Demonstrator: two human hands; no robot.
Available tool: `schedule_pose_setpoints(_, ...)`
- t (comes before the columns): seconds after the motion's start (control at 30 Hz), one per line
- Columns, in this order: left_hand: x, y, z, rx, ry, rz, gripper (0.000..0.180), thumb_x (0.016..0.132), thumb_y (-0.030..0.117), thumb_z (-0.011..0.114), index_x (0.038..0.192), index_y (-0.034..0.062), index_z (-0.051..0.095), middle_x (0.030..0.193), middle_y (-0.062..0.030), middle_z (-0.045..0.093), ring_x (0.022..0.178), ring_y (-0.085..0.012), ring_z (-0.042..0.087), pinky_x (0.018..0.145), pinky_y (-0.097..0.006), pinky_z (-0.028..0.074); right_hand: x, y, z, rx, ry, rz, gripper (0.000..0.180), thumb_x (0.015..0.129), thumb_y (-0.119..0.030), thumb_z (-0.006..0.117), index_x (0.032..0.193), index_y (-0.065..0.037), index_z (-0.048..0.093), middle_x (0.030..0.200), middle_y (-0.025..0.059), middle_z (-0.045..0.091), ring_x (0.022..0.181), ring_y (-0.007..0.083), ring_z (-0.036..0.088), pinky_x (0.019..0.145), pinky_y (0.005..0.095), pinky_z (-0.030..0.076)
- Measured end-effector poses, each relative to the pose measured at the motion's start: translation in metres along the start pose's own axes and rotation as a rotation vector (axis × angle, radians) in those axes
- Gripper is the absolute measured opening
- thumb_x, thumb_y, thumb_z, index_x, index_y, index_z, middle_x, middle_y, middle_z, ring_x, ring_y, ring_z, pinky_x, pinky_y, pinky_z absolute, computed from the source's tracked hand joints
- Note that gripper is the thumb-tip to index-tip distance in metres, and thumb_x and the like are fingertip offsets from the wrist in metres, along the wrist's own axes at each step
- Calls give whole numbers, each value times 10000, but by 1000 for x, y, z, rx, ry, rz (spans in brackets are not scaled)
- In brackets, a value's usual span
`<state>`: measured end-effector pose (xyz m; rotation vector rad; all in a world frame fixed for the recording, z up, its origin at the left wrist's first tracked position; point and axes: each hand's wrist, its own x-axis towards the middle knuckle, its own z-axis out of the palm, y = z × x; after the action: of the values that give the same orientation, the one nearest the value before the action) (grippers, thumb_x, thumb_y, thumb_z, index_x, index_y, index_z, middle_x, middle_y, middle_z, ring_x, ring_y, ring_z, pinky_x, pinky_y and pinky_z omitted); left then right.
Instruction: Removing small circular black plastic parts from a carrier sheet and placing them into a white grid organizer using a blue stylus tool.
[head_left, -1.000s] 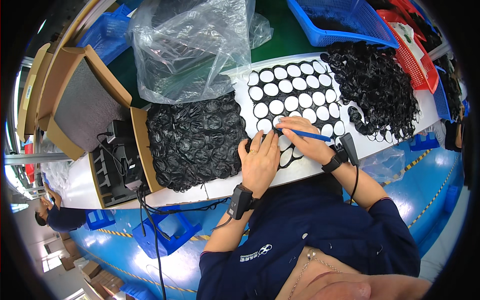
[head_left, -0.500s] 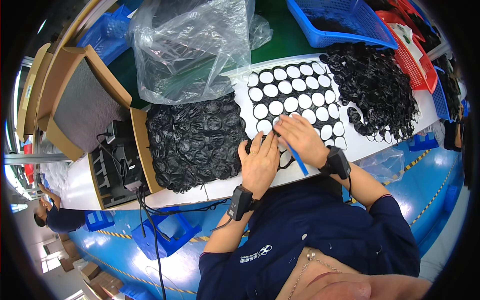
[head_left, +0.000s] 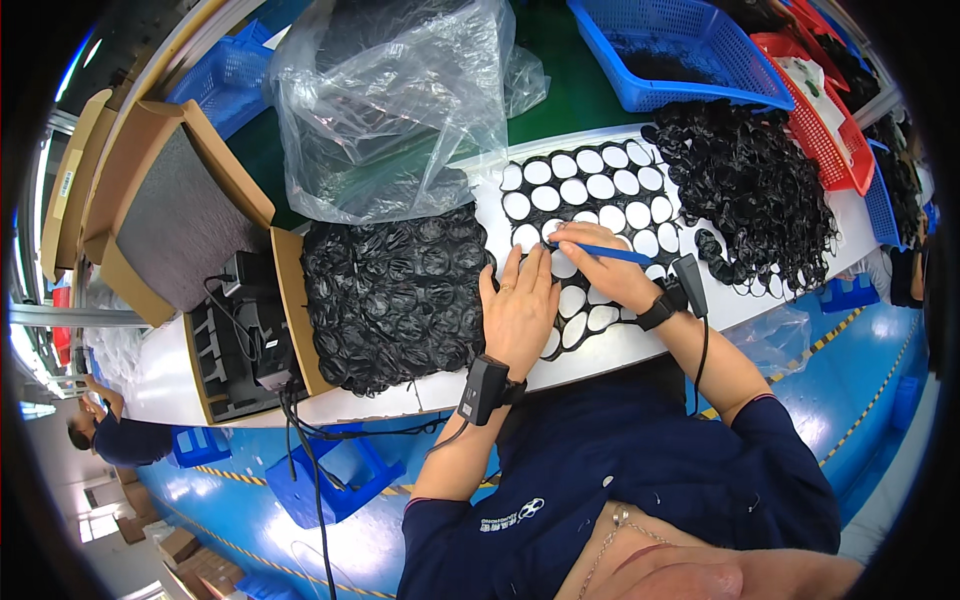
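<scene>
In my right hand [head_left: 615, 275] is a slim blue stick-like tool [head_left: 618, 253], gripped between thumb and fingers, its outer end pointing right. The tool's working tip is hidden by my fingertips. My left hand [head_left: 522, 312] lies palm down with fingers stretched out, pressing on the left edge of a black sheet [head_left: 590, 204] with rows of round white areas. Both hands' fingertips come close together on this sheet. To the left of my left hand is a thick layer of black, crinkled round pieces [head_left: 395, 295].
A heap of loose black rings and strips [head_left: 750, 200] lies right of the sheet. Beyond are a clear plastic bag [head_left: 390, 110], a blue basket [head_left: 690, 95] and a red basket [head_left: 830, 130]. An open cardboard box [head_left: 315, 320] with black devices and cables stands left.
My right hand has turned and shifted slightly, swinging the blue tool from pointing toward me to pointing right. My left hand stays flat at the sheet's left edge.
</scene>
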<state>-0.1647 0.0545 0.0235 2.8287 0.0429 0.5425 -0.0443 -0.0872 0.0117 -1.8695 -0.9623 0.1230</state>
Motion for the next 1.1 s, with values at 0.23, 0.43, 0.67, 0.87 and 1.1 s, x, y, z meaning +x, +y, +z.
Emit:
schedule_pose_setpoints(0.23,2,0,0,8,-29,-13,409,900,229,633,1259,33,609,1320,-75,596,1260,-272,515,1029,-523,342,2,-2,0,-67,-12,-12,241,958,-206,574,1112,-56,682,1118,113,689,1139,291,590,1001,407,423)
schedule_pose_setpoints(0.43,2,-1,-2,11,-44,-16,379,905,223,628,1233,34,621,1321,-77,596,1261,-273,511,1030,-525,341,7,-11,5,-563,3,-411,293,841,-93,658,1109,19,625,1087,158,653,1126,322,593,985,437,439)
schedule_pose_setpoints(0.67,9,0,-7,7,-96,3,373,896,194,629,1239,48,613,1268,-74,616,1228,-272,535,1016,-519,349,47,32,-51,-70,361,132,283,985,-191,559,1115,37,666,1070,179,704,999,266,677,849,303,516)
schedule_pose_setpoints(0.87,40,-15,7,25,-24,-9,436,921,239,601,1314,53,562,1356,-87,565,1296,-277,487,1052,-532,340,47,14,-10,116,47,50,267,979,-208,564,1098,-1,685,1084,152,704,1007,276,660,887,343,506)
schedule_pose_setpoints(1.1,40,-18,14,55,-99,-19,448,935,285,582,1320,56,567,1384,-72,553,1320,-271,471,1071,-543,330,47,20,-5,32,33,-6,265,973,-223,558,1082,-23,695,1084,135,702,1068,304,626,934,392,473)
